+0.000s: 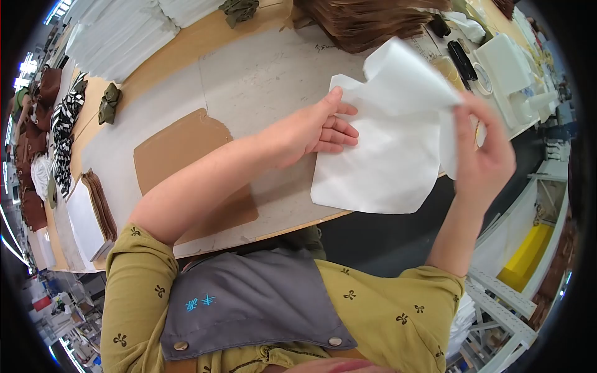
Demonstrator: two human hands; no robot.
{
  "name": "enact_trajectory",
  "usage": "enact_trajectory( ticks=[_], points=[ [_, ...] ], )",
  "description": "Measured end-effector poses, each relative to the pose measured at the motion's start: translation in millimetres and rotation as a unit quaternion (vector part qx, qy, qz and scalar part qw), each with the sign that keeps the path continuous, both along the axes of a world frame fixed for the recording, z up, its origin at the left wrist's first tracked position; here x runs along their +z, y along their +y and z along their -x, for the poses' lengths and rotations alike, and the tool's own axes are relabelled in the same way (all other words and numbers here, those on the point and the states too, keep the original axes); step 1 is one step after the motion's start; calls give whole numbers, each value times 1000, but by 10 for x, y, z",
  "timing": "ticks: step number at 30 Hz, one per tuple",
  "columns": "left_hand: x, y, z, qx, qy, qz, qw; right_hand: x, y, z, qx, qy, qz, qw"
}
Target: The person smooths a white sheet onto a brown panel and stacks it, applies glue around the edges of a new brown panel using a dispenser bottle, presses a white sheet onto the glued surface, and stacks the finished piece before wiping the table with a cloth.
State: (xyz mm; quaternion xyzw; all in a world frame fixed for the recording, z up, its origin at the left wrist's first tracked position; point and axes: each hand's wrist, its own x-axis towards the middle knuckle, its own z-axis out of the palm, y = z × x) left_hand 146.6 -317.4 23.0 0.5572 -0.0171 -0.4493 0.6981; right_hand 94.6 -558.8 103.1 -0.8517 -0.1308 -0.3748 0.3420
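Note:
A white, thin cut sheet (pixel 382 158) with a notch in its top edge hangs over the table's front edge, its upper part lifted and folded. My right hand (pixel 482 146) pinches its right side between thumb and fingers, slightly blurred. My left hand (pixel 326 127) lies against the sheet's left side, fingers spread and slightly bent, thumb apart. A brown cut panel (pixel 180 146) of similar outline lies flat on the table under my left forearm, which hides part of it.
The grey-covered table (pixel 261 74) carries a white stack (pixel 121 37), a brown stack (pixel 373 22) and a small pile of brown and white pieces (pixel 90 211). An olive bundle (pixel 109 103) lies left. A black tool (pixel 461 60) and a white container (pixel 507 65) stand right.

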Motion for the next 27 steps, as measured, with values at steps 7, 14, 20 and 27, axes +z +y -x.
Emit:
enact_trajectory(
  ticks=[7, 14, 20, 27],
  points=[
    [89, -30, 38, 11, -2, -11, 1000, 482, -120, -277, -140, -59, -160, 975],
    [78, 50, 180, -83, 110, 95, 986, 303, -53, 229, -61, -161, 248, 953],
    [63, 218, 442, 100, 208, 128, 965, -738, 419, 859, 143, -111, 314, 932],
    [124, 487, 585, 110, 148, -8, 983, -1127, 590, 1134, 146, -58, 291, 944]
  ],
)
